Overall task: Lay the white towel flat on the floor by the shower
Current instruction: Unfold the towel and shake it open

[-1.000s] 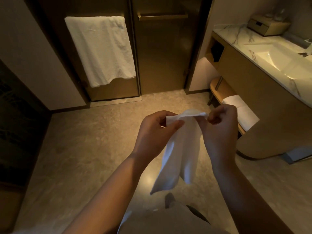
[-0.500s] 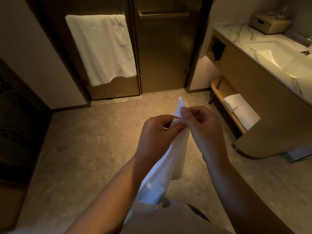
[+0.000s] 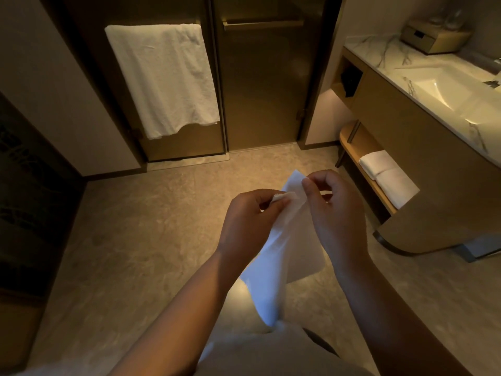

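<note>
towel [image 3: 273,267] is light and limp; your left hand [image 3: 250,221] and right hand [image 3: 334,210] pinch its top edge close together, so take the corners.

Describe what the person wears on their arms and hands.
Nothing shows on either: the left hand and right hand are ungloved, with no rings, watch or bracelet visible; the left forearm and right forearm are bare to the frame's edge.

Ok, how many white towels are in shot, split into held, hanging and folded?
Held towel: 1
Hanging towel: 1
Folded towels: 2
Total: 4
</note>
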A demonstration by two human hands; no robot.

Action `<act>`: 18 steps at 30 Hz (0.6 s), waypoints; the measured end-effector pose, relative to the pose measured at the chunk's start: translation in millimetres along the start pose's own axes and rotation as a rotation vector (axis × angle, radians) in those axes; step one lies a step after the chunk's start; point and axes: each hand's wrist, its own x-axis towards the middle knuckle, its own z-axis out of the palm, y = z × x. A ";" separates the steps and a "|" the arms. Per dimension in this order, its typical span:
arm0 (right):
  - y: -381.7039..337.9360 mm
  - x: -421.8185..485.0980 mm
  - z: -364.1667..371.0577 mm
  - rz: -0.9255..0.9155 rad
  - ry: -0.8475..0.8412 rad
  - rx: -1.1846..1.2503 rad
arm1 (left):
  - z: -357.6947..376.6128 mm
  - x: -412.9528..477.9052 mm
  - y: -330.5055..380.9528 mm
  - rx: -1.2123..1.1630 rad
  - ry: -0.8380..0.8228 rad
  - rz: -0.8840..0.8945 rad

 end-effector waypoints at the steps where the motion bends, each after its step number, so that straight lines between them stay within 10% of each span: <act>1: 1.6 0.9 -1.9 -0.022 -0.002 -0.023 | -0.2 1.0 0.1 -0.011 0.002 -0.012; 18: 48.6 23.4 -33.2 -0.056 0.008 -0.296 | -31.1 32.1 -26.9 0.012 0.223 -0.053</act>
